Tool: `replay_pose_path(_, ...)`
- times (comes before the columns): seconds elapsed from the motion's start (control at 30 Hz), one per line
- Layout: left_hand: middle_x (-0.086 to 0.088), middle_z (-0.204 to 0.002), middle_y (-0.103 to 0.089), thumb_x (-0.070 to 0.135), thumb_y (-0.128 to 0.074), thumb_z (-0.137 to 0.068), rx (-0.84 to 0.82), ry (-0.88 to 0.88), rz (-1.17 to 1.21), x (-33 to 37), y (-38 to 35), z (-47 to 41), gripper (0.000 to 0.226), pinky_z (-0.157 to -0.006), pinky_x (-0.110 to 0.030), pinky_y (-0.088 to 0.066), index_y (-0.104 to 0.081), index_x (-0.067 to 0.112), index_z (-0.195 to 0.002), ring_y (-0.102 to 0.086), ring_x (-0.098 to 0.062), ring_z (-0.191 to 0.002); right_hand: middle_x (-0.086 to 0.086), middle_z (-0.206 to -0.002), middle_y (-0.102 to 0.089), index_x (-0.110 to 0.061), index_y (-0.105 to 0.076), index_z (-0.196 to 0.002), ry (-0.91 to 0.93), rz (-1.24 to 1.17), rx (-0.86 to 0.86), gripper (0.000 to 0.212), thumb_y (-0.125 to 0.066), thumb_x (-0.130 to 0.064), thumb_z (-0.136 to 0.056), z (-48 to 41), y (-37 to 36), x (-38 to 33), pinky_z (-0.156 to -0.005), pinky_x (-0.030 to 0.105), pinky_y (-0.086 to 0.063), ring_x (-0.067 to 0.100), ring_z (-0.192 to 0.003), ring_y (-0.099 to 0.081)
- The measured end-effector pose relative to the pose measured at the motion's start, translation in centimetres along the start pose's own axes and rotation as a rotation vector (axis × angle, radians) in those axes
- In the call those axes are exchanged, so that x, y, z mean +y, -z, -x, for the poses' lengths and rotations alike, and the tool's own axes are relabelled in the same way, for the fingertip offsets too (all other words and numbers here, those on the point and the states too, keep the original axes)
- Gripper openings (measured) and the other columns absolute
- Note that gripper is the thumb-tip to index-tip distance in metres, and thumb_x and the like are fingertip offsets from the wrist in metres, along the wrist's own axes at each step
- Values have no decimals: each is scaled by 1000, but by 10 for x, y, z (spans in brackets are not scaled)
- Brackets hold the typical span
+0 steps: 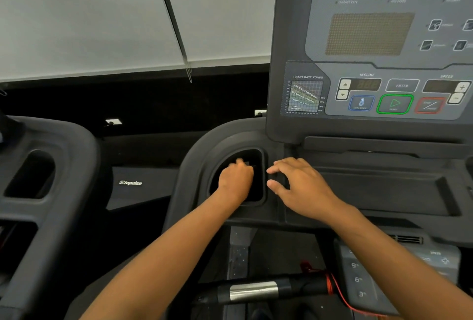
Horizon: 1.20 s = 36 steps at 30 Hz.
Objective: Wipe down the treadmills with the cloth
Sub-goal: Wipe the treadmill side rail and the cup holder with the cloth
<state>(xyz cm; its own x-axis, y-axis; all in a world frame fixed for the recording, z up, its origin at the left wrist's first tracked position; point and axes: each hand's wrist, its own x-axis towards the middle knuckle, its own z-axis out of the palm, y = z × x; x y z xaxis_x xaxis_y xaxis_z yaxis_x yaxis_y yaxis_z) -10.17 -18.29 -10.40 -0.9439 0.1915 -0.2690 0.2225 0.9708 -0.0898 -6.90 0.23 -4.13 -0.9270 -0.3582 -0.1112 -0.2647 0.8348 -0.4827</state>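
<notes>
The dark grey treadmill console (371, 191) fills the right half of the head view. My left hand (235, 179) reaches down into its left cup holder (258, 156) with the fingers curled shut. A small fold of dark cloth (247, 163) shows at the fingertips, and the hand and the black recess hide the rest. My right hand (299, 181) lies flat on the ledge just right of the cup holder. Its fingers are spread and hold nothing.
The control panel (378, 94) with the green start button (394, 103) rises behind my hands. A handlebar with a metal sensor (253, 291) and a red safety cord (332, 286) lies below. A second treadmill (51, 166) stands at the left, in front of a window blind (102, 17).
</notes>
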Motion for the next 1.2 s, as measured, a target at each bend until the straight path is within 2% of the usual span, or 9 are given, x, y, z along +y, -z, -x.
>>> replay_pose_path(0.2, -9, -115, -68, 18, -59, -102, -348, 37, -7, -12, 15, -1, 29, -77, -36, -53, -66, 10, -129, -69, -29, -106, -11, -146, -53, -31, -59, -136, -16, 9, 8, 38, -57, -46, -100, 11, 0, 2, -104, 23, -30, 12, -136, -41)
replay_pose_path(0.27, -9, -113, -67, 24, -56, -104, -445, 17, 19, -14, 20, -2, 31, -80, -37, -54, -65, 9, -129, -68, -29, -103, -11, -144, -53, -31, -60, -135, -28, 6, 15, 38, -58, -46, -100, 15, 0, 3, -106, 25, -33, 12, -135, -42)
replay_pose_path(0.5, -9, -99, -64, 25, -51, -104, -475, 35, 186, -12, 31, -2, 29, -85, -39, -59, -65, 5, -120, -68, -27, -92, -10, -143, -55, -31, -60, -134, -39, 9, 29, 38, -58, -47, -99, 22, -3, 4, -110, 27, -34, 13, -136, -44)
replay_pose_path(0.63, -8, -112, -73, 23, -55, -99, -411, 124, 457, -2, 20, 3, 27, -88, -40, -61, -71, 8, -116, -70, -26, -98, -10, -141, -56, -31, -61, -133, -42, -16, 36, 37, -59, -46, -99, 19, -6, 0, -113, 28, -31, 13, -136, -45)
replay_pose_path(0.77, -11, -105, -72, 31, -60, -100, -307, 439, 760, 3, 14, 2, 28, -85, -37, -61, -69, 8, -113, -71, -27, -95, -12, -136, -59, -32, -64, -130, -66, -79, 37, 34, -61, -45, -99, 16, -8, -3, -111, 26, -30, 12, -132, -49)
replay_pose_path(0.9, -10, -105, -75, 22, -65, -97, 44, 689, 1123, 8, 13, 2, 19, -80, -38, -61, -77, 17, -111, -71, -30, -97, -13, -132, -61, -33, -65, -127, -61, -114, 54, 32, -63, -45, -97, 14, -7, -10, -103, 22, -32, 11, -128, -52)
replay_pose_path(1.0, -11, -104, -75, 16, -67, -94, 160, 518, 983, 16, 13, 6, 18, -85, -41, -60, -76, 16, -110, -71, -31, -100, -12, -132, -62, -33, -66, -127, -54, -111, 62, 32, -63, -45, -97, 15, -5, -13, -104, 25, -37, 10, -127, -52)
replay_pose_path(1.1, -16, -111, -71, 5, -65, -94, 38, 278, 596, 21, 15, 12, 16, -83, -41, -57, -70, 6, -109, -69, -36, -106, -11, -134, -61, -32, -66, -128, -53, -114, 61, 32, -63, -44, -98, 21, -2, -12, -106, 26, -37, 11, -130, -51)
replay_pose_path(1.2, -17, -119, -69, 5, -61, -97, -94, 203, 324, 12, 26, 21, 23, -88, -41, -56, -68, 2, -120, -67, -36, -113, -11, -136, -61, -31, -66, -128, -53, -117, 52, 32, -63, -43, -98, 28, 1, -10, -112, 30, -36, 13, -133, -49)
